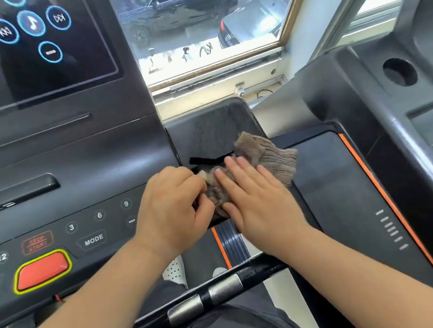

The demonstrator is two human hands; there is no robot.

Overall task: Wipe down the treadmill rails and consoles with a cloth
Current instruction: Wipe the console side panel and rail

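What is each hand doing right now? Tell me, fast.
Left hand: fingers curled, gripping the cloth.
Right hand: open, pressing flat on the cloth.

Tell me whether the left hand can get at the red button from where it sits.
Probably yes. The left hand grips the cloth to the right of the red button, with only flat console between them.

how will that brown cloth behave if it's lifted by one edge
Probably floppy: the cloth lies crumpled in soft folds. Pushed, it would likely bunch rather than slide whole, as it wrinkles between the left hand and the flat right hand.
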